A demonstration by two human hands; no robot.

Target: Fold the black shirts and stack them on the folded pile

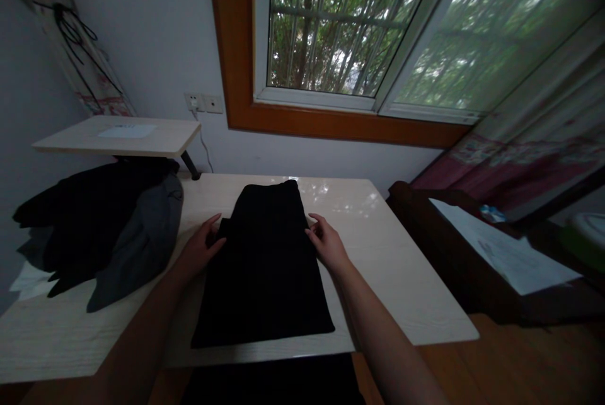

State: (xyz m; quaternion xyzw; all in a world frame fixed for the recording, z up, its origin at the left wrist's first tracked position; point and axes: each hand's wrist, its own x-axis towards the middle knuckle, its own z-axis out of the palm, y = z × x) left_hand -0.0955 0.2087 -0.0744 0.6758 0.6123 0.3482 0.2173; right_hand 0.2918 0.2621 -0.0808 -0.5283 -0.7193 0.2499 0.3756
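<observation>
My unclenched left hand (197,247) and right hand (329,245) are bracketing the black garment (267,266) — apparently already folded flat — while heaped clothes (111,222) are lying unfolded

A pale wood-grain tabletop (387,273) spans the lower half of the frame, carrying a folded black cloth (269,273) at lower centre, a heap of black and grey clothing (106,219) at left and, towards the upper left, a raised shelf (177,134) with a white sheet (127,131) flat on it.
</observation>
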